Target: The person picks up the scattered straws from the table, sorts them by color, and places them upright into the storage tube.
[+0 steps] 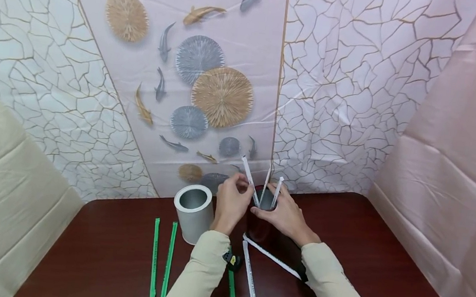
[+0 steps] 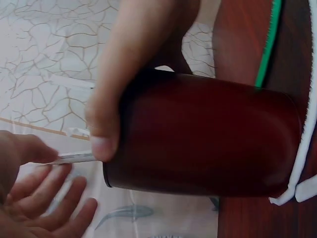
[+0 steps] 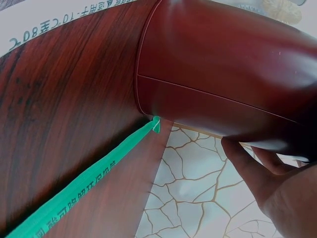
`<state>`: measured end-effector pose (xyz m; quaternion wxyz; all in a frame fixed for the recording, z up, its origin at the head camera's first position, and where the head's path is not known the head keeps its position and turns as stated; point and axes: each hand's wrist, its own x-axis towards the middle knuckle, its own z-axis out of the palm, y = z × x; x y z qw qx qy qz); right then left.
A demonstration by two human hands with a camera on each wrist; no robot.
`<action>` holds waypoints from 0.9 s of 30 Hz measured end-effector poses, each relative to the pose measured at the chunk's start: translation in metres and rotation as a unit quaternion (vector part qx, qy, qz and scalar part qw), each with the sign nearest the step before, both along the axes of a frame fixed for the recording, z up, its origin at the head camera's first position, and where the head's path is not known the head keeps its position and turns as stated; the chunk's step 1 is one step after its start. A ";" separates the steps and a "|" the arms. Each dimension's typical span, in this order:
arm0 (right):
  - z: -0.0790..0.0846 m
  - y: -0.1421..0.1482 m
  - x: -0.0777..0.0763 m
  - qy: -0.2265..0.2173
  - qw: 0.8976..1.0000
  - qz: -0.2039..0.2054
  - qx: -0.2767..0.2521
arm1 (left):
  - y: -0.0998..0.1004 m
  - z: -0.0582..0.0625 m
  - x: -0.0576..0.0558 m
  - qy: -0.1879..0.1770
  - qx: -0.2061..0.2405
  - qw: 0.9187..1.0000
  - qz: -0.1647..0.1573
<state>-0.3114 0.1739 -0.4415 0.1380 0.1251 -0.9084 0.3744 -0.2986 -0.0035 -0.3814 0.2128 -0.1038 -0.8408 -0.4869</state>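
My right hand (image 1: 285, 216) grips the rim of a dark red cylindrical container (image 2: 208, 139), thumb across its near edge. The container stands upright on the table. Three paper-wrapped white straws lean inside it, their tops sticking out. Between thumb and index finger, my left hand (image 1: 231, 201) pinches the leftmost white straw (image 1: 249, 174), its other fingers spread in the left wrist view. The lower ends of these straws are hidden by the container's wall. To the left of my left hand is a grey can (image 1: 194, 219) with a white rim.
Two green wrapped straws lie at the left, one of them here (image 1: 155, 259), and a third green straw (image 1: 232, 295) is near my left forearm. Two white straws (image 1: 251, 282) lie before the container. Another green straw (image 3: 84, 183) shows in the right wrist view. Patterned cloth hangs behind the table (image 1: 111, 251).
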 end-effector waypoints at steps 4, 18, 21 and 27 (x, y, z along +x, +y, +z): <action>-0.001 0.001 0.000 -0.005 1.000 0.001 0.004 | -0.003 -0.005 0.006 -0.051 -0.019 0.999 -0.002; 0.002 -0.003 -0.002 -0.005 1.000 -0.001 0.006 | -0.035 0.005 0.062 -0.066 -0.005 0.997 -0.029; 0.002 -0.004 -0.003 -0.001 1.000 -0.002 0.011 | -0.039 -0.004 0.075 -0.087 -0.024 0.995 -0.049; 0.003 -0.001 -0.002 0.001 1.000 -0.003 0.017 | -0.038 -0.035 0.093 -0.168 -0.056 0.980 -0.090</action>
